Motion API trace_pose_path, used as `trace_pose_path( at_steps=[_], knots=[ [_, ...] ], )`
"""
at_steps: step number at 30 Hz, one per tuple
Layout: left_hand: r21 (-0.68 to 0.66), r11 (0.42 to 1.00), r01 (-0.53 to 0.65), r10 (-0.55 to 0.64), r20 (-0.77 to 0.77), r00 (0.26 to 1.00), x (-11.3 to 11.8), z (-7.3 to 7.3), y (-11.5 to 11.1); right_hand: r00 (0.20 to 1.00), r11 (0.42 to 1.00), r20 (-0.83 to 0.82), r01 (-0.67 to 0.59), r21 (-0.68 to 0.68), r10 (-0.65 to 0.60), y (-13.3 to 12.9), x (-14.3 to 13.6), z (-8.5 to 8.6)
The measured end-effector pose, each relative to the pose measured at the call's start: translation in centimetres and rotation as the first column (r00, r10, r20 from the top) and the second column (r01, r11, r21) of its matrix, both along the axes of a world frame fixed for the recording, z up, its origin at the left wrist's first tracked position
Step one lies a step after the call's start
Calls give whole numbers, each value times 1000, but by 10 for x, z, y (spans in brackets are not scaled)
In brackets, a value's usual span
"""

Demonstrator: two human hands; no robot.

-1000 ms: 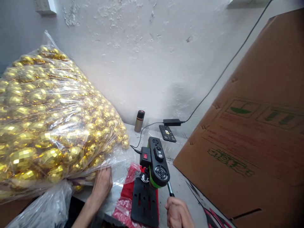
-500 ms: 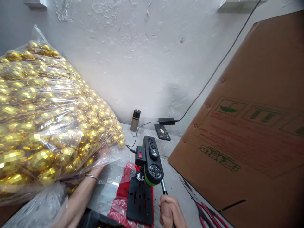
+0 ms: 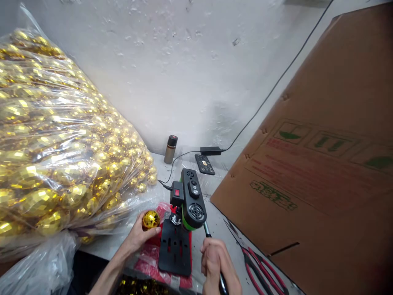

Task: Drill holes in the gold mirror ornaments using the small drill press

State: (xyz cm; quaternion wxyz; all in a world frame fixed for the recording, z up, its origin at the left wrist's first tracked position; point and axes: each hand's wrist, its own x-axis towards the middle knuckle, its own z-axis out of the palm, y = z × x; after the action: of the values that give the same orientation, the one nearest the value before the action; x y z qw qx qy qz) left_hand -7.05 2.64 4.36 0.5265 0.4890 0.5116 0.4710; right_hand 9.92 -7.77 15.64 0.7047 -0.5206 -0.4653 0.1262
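My left hand (image 3: 141,234) has its fingers around a shiny gold ball (image 3: 151,220), just left of a black machine (image 3: 194,198) with round vents and green edging. My right hand (image 3: 216,262) grips a tool with a metal shaft and black handle (image 3: 223,282); the shaft's upper end is hidden behind the machine. Below the machine lies a slotted black plate (image 3: 175,250), on red plastic wrap (image 3: 147,262). A big clear bag (image 3: 70,135) full of gold faceted balls fills the left side.
A large cardboard box (image 3: 322,155) leans in from the right, with red-handled scissors (image 3: 264,270) beside it. Toward the wall are a dark-capped bottle (image 3: 170,149), a black phone-like item (image 3: 205,164) and a power adapter (image 3: 210,151) with its cable. Gold pieces (image 3: 141,285) show at the bottom edge.
My left hand has come out from under the bag toward the machine, and a gold ball now shows in it. My right hand still holds the tool. The view has shifted slightly.
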Motion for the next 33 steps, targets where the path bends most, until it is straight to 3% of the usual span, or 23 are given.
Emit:
trace_pose_path(
  at_steps=[2,4,7,10,16,20,23,27,33],
  knots=[
    [-110,990,84,-53,259,964,13,-3,-18,1000,1000,21,-13,1,13,-1,2,2],
    [-193,975,111,-20,423,906,24,-1,-30,998,1000,54,-21,14,20,-1,5,3],
    [-309,942,134,59,544,837,37,7,-38,991,999,128,-32,34,27,1,13,3],
    [-396,905,157,99,554,827,45,11,-39,969,994,237,-85,69,67,3,22,2],
    [-392,916,80,56,324,944,59,-7,-36,957,989,280,-110,102,77,4,25,0],
    [-263,958,110,-69,159,985,63,-20,-37,983,997,172,-67,42,59,0,17,0],
    [-140,980,141,-149,-52,987,63,-18,-42,987,997,146,-76,29,71,-2,14,0],
    [117,989,91,-42,-365,930,68,-9,-48,987,996,142,-79,45,72,-3,12,1],
    [211,964,164,9,-638,770,77,-6,-42,991,997,123,-67,49,60,-4,9,3]
  ],
)
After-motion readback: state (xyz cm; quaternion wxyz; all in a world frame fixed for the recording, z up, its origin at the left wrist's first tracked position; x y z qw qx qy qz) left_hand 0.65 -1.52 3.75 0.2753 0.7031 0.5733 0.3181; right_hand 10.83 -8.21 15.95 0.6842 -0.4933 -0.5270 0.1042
